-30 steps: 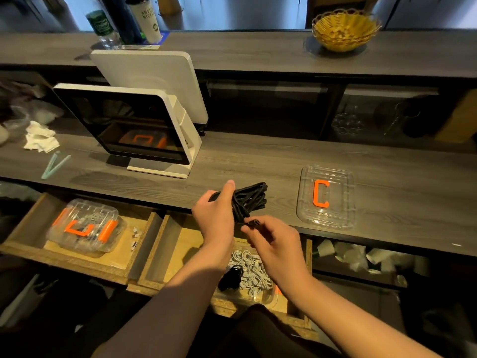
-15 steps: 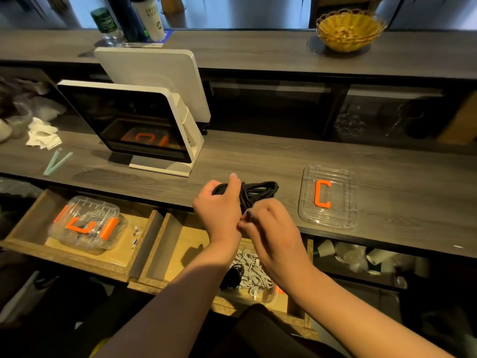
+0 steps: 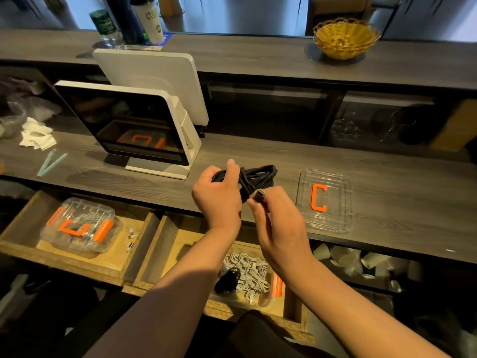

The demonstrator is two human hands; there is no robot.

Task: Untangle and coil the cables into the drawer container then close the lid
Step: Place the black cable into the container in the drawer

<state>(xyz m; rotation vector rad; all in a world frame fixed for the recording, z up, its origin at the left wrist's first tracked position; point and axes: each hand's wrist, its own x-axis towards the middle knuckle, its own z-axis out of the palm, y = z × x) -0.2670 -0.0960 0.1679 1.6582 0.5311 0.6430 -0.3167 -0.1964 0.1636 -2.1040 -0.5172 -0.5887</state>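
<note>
A coiled black cable point(image 3: 259, 174) is held above the front of the grey counter point(image 3: 387, 197). My left hand point(image 3: 218, 196) grips the coil's left side, thumb on top. My right hand point(image 3: 277, 218) pinches the cable's plug end point(image 3: 259, 195) just in front of the coil. Below my arms, in the open middle drawer point(image 3: 165, 251), stands the clear container point(image 3: 268, 302) holding white coiled cables point(image 3: 249, 271) and a small black one point(image 3: 228, 280). Its clear lid point(image 3: 325, 200) with an orange clip lies on the counter to the right.
A second clear container point(image 3: 80, 226) with orange clips, lid on, sits in the open left drawer. A white screen terminal point(image 3: 134, 125) stands on the counter at left, with paper scraps point(image 3: 37, 135) beyond. A yellow basket point(image 3: 346, 38) and bottles point(image 3: 129, 21) are on the upper ledge.
My right hand wrapped the cable's end round the coil and now holds the plug up in front of it. The coil stayed in my left hand.
</note>
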